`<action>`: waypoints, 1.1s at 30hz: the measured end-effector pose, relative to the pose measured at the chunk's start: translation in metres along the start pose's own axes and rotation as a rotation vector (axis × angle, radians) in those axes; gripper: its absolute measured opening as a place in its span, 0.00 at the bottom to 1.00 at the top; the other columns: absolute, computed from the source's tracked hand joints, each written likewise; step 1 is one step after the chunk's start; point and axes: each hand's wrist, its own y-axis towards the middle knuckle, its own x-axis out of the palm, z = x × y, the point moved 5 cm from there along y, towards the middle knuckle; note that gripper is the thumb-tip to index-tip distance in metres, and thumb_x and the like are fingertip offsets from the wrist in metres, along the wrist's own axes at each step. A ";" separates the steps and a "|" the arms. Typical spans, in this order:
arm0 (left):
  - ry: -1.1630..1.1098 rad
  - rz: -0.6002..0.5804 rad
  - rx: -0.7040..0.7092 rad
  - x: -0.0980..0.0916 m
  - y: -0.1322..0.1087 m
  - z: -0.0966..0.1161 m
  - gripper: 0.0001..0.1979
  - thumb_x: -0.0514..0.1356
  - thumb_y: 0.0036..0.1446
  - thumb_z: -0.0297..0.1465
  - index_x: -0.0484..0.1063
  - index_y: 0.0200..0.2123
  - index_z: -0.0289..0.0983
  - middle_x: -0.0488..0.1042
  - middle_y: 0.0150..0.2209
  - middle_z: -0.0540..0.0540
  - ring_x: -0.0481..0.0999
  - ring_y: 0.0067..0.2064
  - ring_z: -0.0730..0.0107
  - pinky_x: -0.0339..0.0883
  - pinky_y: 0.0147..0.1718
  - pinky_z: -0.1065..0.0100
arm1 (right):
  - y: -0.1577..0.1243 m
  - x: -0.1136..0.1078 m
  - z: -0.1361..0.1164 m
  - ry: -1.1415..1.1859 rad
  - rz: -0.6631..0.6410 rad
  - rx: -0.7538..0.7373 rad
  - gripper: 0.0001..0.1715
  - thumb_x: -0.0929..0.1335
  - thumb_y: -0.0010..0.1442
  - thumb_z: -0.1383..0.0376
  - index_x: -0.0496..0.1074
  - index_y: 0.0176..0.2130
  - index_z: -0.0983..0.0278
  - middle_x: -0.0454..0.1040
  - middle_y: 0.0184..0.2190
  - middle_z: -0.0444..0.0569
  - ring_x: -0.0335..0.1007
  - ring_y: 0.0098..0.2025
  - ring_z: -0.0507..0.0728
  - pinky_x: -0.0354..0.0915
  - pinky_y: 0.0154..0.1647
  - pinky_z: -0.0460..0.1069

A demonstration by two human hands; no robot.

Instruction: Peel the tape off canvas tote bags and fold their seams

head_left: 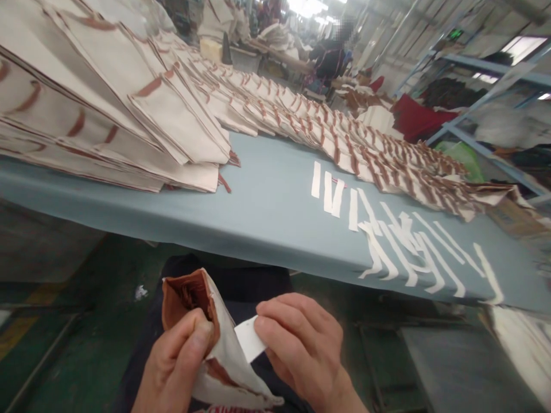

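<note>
My left hand (178, 358) is closed on the rim of a cream cloth bag (235, 350) with a reddish-brown lining, held over my lap. The bag's mouth gapes upward, and brown threads or folds show inside it. In my right hand (301, 344) a small white strip (249, 339) is pinched between thumb and fingers. One end of that strip lies against the bag's outer side; whether it is attached there I cannot tell. The lower part of the bag is partly hidden behind my hands.
A blue-grey table (267, 201) stretches across in front of me. Stacked cream cloth pieces (107, 115) with brown trim lie on its left, and overlapping rows (318, 123) run along the back. Several white strips (394, 246) lie at the right. A person (329, 57) is in the background.
</note>
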 end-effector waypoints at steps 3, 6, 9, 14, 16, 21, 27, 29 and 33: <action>0.078 -0.034 0.097 -0.003 0.001 -0.004 0.32 0.54 0.76 0.57 0.67 0.25 0.42 0.68 0.24 0.52 0.67 0.27 0.65 0.66 0.29 0.70 | -0.001 0.004 0.000 -0.050 0.074 -0.075 0.15 0.63 0.82 0.70 0.78 0.51 0.61 0.89 0.37 0.51 0.85 0.37 0.56 0.80 0.45 0.50; 0.137 -0.099 0.161 -0.004 0.000 -0.005 0.32 0.51 0.79 0.54 0.70 0.26 0.42 0.72 0.26 0.52 0.70 0.29 0.65 0.68 0.33 0.70 | -0.004 0.014 0.003 -0.033 0.112 -0.049 0.14 0.63 0.82 0.71 0.77 0.47 0.62 0.88 0.36 0.50 0.83 0.36 0.55 0.79 0.43 0.49; 0.160 -0.168 0.178 -0.006 0.000 -0.003 0.27 0.55 0.77 0.51 0.74 0.28 0.43 0.76 0.28 0.53 0.74 0.31 0.65 0.70 0.35 0.71 | -0.012 0.023 0.007 -0.019 0.111 0.010 0.14 0.63 0.83 0.71 0.76 0.47 0.61 0.88 0.35 0.49 0.83 0.35 0.56 0.79 0.42 0.49; 0.184 -0.261 0.090 -0.013 0.004 -0.004 0.20 0.64 0.72 0.48 0.79 0.30 0.43 0.80 0.27 0.53 0.79 0.31 0.65 0.71 0.34 0.73 | -0.025 0.024 0.007 -0.008 0.112 -0.008 0.16 0.61 0.84 0.69 0.77 0.48 0.61 0.89 0.37 0.51 0.83 0.36 0.57 0.79 0.43 0.50; 0.185 -0.291 0.067 -0.015 0.005 -0.005 0.20 0.63 0.73 0.48 0.81 0.32 0.43 0.83 0.30 0.52 0.82 0.33 0.65 0.72 0.37 0.73 | -0.027 0.024 0.006 0.084 0.129 0.050 0.15 0.62 0.84 0.69 0.76 0.48 0.60 0.88 0.36 0.51 0.83 0.36 0.57 0.79 0.42 0.50; 0.188 -0.335 0.171 -0.017 0.017 0.002 0.19 0.62 0.75 0.45 0.84 0.35 0.42 0.83 0.31 0.51 0.81 0.32 0.65 0.72 0.35 0.73 | -0.032 0.028 0.005 0.492 0.092 0.483 0.15 0.68 0.81 0.60 0.77 0.40 0.59 0.81 0.26 0.42 0.74 0.24 0.51 0.68 0.29 0.45; 0.145 -0.345 0.232 -0.012 0.037 0.026 0.22 0.62 0.74 0.45 0.82 0.29 0.40 0.79 0.28 0.50 0.74 0.29 0.68 0.67 0.28 0.74 | -0.033 0.032 0.000 0.689 -0.229 0.994 0.18 0.73 0.72 0.56 0.78 0.32 0.61 0.71 0.19 0.39 0.62 0.20 0.49 0.52 0.21 0.45; 0.117 -0.386 0.198 -0.007 0.040 0.032 0.22 0.63 0.72 0.46 0.81 0.29 0.39 0.77 0.27 0.50 0.71 0.28 0.69 0.64 0.27 0.74 | -0.028 0.030 0.000 0.679 -0.279 1.052 0.16 0.72 0.69 0.55 0.77 0.33 0.61 0.71 0.20 0.40 0.63 0.20 0.49 0.51 0.22 0.45; 0.023 -0.512 0.083 0.004 0.040 0.032 0.23 0.65 0.68 0.48 0.81 0.28 0.37 0.71 0.26 0.52 0.64 0.27 0.72 0.58 0.25 0.74 | -0.021 0.027 0.002 0.574 -0.313 1.093 0.17 0.70 0.68 0.54 0.74 0.32 0.61 0.73 0.20 0.41 0.65 0.21 0.50 0.52 0.24 0.46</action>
